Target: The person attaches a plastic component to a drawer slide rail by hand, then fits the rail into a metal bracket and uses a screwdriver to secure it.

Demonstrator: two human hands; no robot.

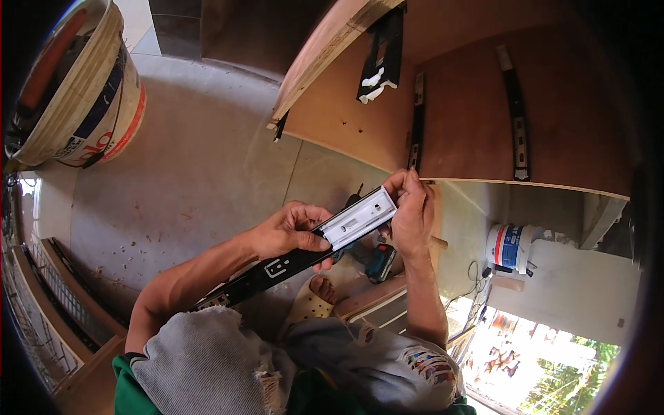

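Note:
I hold a black metal drawer slide (278,269) with a white section (356,216) at its upper right, angled across my lap. My left hand (301,235) grips it near the white section's lower end, thumb laid across it. My right hand (411,214) has its fingers closed round the upper end. Under them on the floor lies a teal and black cordless drill (380,261), partly hidden. Above, a wooden cabinet (463,124) has slides (519,138) fixed to its inner panel and another black slide (379,66) with white fittings near its upper left edge.
A white bucket (83,117) with things inside stands at upper left. Wooden frames with mesh and slides (52,304) lie at lower left. A smaller white and blue pail (512,247), cables (467,294) and a bright opening are at right. My sandalled foot (312,297) is below my hands.

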